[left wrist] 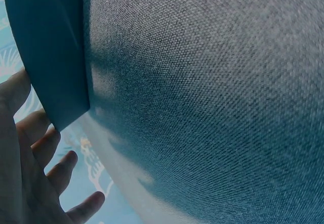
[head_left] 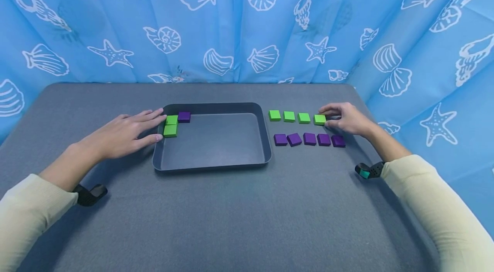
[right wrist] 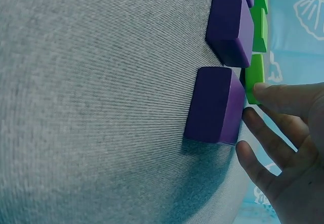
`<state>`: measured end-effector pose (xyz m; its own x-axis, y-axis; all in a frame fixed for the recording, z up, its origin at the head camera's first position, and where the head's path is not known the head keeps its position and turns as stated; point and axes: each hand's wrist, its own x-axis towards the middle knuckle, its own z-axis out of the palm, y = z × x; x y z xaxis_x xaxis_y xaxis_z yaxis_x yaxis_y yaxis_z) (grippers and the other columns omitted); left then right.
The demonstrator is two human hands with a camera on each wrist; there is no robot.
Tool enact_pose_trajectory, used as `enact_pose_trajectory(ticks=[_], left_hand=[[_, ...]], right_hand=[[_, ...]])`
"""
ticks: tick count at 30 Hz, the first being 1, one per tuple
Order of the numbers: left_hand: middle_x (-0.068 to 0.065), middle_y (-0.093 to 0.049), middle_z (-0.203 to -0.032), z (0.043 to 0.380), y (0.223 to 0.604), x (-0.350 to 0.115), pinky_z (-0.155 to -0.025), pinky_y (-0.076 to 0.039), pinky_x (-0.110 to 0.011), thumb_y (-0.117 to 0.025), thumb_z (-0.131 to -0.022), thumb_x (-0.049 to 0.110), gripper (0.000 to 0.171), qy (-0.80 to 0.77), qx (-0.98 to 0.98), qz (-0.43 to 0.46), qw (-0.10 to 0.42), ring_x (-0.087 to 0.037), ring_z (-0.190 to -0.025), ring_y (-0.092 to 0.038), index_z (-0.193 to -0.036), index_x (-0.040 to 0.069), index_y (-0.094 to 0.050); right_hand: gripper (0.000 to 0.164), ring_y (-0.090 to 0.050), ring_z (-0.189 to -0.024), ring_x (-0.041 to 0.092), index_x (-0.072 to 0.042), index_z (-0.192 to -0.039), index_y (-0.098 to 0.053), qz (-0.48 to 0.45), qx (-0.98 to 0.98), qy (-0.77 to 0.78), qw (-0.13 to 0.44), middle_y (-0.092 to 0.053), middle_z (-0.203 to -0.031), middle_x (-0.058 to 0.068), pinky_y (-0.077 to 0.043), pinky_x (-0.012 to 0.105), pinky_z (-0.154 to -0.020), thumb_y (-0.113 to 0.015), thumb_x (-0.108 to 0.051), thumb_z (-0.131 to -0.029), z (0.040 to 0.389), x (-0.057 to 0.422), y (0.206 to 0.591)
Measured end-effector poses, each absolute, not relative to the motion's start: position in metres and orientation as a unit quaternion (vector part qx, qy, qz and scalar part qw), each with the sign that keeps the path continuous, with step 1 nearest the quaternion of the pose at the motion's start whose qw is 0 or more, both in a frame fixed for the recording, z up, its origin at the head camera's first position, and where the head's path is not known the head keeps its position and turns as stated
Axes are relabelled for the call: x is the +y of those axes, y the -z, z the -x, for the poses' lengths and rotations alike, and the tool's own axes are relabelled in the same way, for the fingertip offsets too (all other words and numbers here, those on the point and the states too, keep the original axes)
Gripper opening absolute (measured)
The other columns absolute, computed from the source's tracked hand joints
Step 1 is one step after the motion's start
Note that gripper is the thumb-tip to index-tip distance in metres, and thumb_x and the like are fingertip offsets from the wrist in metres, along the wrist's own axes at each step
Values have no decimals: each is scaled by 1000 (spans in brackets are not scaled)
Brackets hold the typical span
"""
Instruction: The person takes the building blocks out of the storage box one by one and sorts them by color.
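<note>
My left hand (head_left: 123, 132) rests at the left rim of a dark grey baking tray (head_left: 216, 165), its fingers extended and fingertips at the edge. In the left wrist view, the fingers (left wrist: 61, 173) spread beside the tray's outer wall (left wrist: 48, 47). Inside the tray's far left corner sit two green blocks (head_left: 170, 130), one behind the other, and a purple block (head_left: 184, 116). At the right end of a green row, my right hand (head_left: 347, 118) pinches a green block (head_left: 319, 119) between thumb and fingers. The right wrist view shows the thumb (right wrist: 283, 97) against that block.
Several green blocks, among them a leftmost one (head_left: 274, 115), line up right of the tray. Nearer the person runs a row of several purple blocks (head_left: 309, 139), its rightmost block (head_left: 338, 141) close below the right hand. A blue shell-patterned curtain (head_left: 231, 19) hangs behind the grey table (head_left: 239, 220).
</note>
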<state>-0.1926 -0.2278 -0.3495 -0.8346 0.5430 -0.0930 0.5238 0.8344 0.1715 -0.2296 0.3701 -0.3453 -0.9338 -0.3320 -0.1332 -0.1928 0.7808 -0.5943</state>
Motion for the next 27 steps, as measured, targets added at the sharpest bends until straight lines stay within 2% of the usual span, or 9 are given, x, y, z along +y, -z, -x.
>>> enact_pose_trajectory(ticks=[7,14,22,27], left_hand=[[-14,-26,-162,192,350,-228,-107,-25,-71,-48,-102,53,69,-70,955,-279,67,-41,-146,-27,-155,12,-35],[-14,-26,-162,192,350,-228,-107,-25,-70,-47,-102,52,68,-72,955,-281,67,-41,-146,-27,-156,11,-35],[-14,-26,-162,192,349,-227,-107,-26,-70,-46,-102,52,68,-74,954,-284,67,-40,-147,-27,-156,11,-34],[-14,-26,-162,191,350,-229,-107,-25,-71,-47,-102,51,68,-75,954,-283,67,-40,-146,-27,-155,11,-35]], right_hand=[[44,-57,-122,43,10,-133,-54,154,932,306,120,-59,-131,29,-47,51,-99,-67,3,-92,237,366,333],[43,-57,-124,40,6,-134,-55,159,926,324,109,-59,-133,27,-53,32,-93,-68,-3,-93,245,341,305],[44,-57,-123,42,7,-134,-55,207,917,315,130,-60,-131,27,-51,46,-97,-68,-4,-93,252,294,284],[45,-61,-118,41,6,-133,-56,239,907,318,140,-62,-129,25,-50,47,-99,-69,-3,-91,260,255,282]])
